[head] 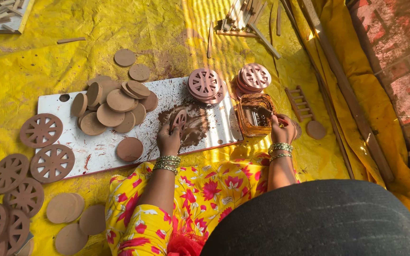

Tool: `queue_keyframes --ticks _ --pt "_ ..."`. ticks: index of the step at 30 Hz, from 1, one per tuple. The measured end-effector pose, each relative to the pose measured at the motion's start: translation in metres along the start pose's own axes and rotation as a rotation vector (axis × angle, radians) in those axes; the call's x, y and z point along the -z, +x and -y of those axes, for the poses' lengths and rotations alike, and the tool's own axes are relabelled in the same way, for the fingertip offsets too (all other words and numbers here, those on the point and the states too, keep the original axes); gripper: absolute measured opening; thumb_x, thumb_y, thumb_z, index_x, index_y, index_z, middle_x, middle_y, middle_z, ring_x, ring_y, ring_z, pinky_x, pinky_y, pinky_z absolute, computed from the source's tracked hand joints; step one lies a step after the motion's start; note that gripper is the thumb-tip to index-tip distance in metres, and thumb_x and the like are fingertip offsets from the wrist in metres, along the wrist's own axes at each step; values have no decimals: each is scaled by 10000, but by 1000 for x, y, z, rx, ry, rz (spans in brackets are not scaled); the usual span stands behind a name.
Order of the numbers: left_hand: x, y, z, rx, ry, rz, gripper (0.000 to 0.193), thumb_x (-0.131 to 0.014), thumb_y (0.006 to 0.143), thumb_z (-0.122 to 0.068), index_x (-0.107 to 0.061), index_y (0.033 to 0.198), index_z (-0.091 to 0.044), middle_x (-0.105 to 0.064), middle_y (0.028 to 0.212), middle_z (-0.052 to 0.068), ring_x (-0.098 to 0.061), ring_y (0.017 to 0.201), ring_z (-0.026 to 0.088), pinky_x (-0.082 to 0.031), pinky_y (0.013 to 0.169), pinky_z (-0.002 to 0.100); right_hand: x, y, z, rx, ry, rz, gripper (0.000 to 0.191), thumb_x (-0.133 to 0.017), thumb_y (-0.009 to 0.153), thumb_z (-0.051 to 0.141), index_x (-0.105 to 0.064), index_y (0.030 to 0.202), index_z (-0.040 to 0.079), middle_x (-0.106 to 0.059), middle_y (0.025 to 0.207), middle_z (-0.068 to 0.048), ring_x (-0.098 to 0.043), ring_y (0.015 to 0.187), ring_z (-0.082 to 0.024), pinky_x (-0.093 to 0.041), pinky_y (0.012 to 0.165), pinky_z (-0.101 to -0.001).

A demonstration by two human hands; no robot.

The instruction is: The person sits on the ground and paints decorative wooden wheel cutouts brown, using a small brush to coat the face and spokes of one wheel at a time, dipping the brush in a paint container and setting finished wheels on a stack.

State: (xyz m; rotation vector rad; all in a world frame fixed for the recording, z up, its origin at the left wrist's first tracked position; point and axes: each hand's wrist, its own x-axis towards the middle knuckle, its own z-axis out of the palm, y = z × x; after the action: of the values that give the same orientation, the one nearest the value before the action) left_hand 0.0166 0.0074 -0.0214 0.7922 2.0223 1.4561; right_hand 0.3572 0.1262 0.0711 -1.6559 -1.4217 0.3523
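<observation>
Evidently the left hand [169, 138] pinched a small clay wheel [180, 118] by its lower rim, fingers closed on it, holding it tilted over the wet brown smear near the middle of the white board [96, 154]. The right hand [281, 127] sat just right of the board, curled around a thin tool whose tip dipped into the amber tub [255, 114] at the board's right edge. The wheel looked light, soft and damp, its spokes thin and easily bent or broken, so the rim seemed the safest place to grip, gently, with support underneath. Plain discs [112, 106] lay heaped on the board's left half; finished pink wheels [205, 84] were stacked at its far right corner, more wheels [41, 130] off its left end
</observation>
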Motion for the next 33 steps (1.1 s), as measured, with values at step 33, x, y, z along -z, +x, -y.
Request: queue_keyframes --ticks 33 --pt "16 -18 -4 -62 18 90 306 -673 901 -126 -721 1199 -76 -778 1055 84 -754 928 175 -569 842 324 -31 15 -14 151 -275 411 160 -776 876 311 -815 990 206 -809 941 -30 -734 868 -223 -296 1095 -476"
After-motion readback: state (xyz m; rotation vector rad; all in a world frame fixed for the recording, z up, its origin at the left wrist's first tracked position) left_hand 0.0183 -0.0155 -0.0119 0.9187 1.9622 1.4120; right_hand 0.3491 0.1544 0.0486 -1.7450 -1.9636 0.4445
